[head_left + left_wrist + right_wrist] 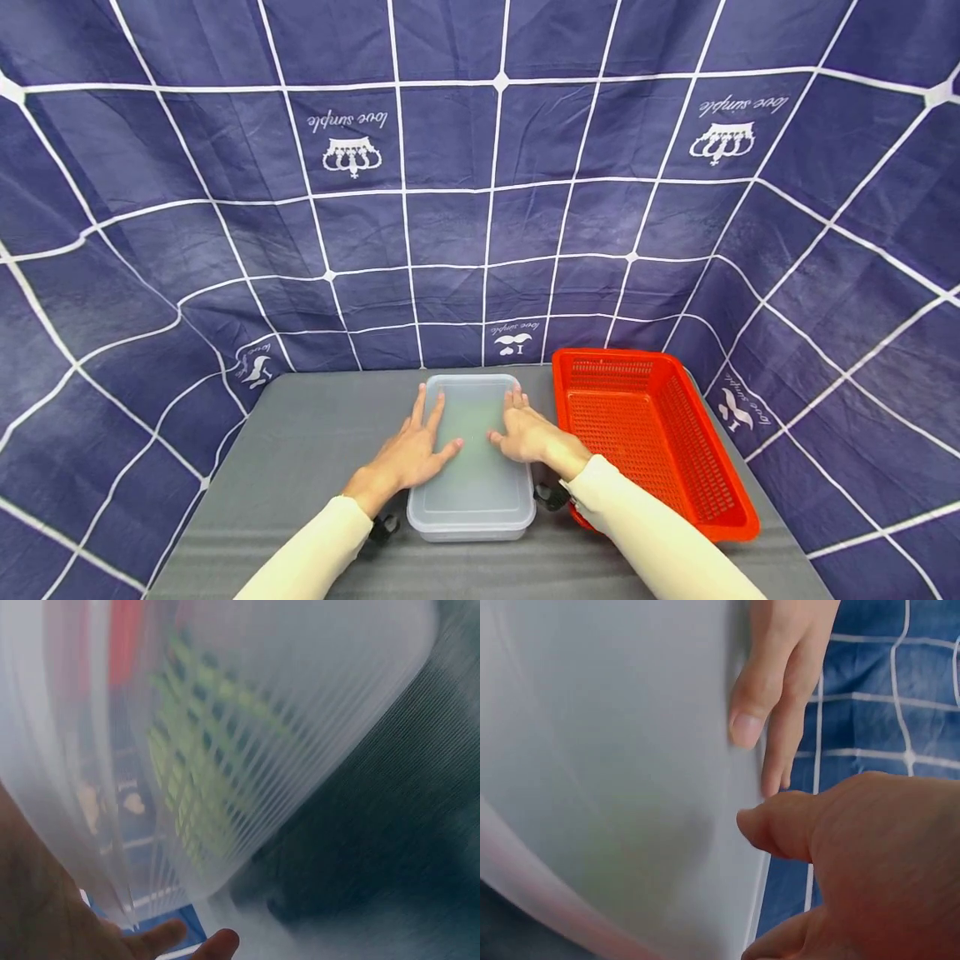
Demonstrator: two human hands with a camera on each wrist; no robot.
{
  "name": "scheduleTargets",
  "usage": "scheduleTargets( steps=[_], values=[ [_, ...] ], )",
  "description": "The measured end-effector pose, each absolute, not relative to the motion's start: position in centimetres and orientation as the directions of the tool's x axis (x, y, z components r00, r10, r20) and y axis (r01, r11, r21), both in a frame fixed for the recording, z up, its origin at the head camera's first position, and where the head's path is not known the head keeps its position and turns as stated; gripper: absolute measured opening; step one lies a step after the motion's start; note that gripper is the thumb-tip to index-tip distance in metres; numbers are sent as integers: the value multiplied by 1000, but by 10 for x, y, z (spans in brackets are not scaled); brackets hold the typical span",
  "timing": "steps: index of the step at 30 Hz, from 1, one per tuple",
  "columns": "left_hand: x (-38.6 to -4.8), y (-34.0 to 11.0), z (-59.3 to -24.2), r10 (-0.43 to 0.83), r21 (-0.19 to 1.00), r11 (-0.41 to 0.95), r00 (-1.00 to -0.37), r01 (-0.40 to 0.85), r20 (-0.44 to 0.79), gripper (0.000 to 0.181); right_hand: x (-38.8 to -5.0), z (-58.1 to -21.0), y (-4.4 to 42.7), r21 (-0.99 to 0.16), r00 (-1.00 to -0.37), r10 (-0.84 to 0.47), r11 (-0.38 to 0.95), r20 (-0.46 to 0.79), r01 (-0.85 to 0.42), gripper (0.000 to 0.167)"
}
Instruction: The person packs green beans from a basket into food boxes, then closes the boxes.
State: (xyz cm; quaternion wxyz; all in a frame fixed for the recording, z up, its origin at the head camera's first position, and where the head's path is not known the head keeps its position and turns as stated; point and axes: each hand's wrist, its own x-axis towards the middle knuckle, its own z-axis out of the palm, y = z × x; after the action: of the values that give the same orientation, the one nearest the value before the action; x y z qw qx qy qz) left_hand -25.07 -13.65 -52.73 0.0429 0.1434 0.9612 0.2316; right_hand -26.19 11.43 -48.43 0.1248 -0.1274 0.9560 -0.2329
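Note:
A translucent plastic box (474,532) with a pale lid (472,496) lies on the grey table, long side pointing away from me. Yellow-green contents (199,780) show blurrily through its ribbed wall in the left wrist view; their kind cannot be made out. My left hand (411,452) rests on the lid's left side with fingers spread and fairly straight. On the lid's right side lies my right hand (528,435), its fingers extended forward and thumb pointing inward. Both thumbs are over the lid, apart from each other.
An orange-red perforated plastic basket (600,357) stands right of the box, partly behind my right forearm. Blue cloth with a white grid (450,229) hangs behind and along the sides of the grey table (300,467).

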Motion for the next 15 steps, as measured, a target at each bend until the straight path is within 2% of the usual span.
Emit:
scheduleTargets(
  steps=[8, 15],
  values=[
    [-221, -131, -534, 296, 474, 832, -953, 289, 63, 91, -226, -511, 115, -530, -944, -325, 812, -63, -244, 96],
    [-201, -125, -541, 259, 473, 833, -958, 288, 127, 86, -193, -511, 110, -577, -955, -296, 777, 17, -251, 94]
  ],
)
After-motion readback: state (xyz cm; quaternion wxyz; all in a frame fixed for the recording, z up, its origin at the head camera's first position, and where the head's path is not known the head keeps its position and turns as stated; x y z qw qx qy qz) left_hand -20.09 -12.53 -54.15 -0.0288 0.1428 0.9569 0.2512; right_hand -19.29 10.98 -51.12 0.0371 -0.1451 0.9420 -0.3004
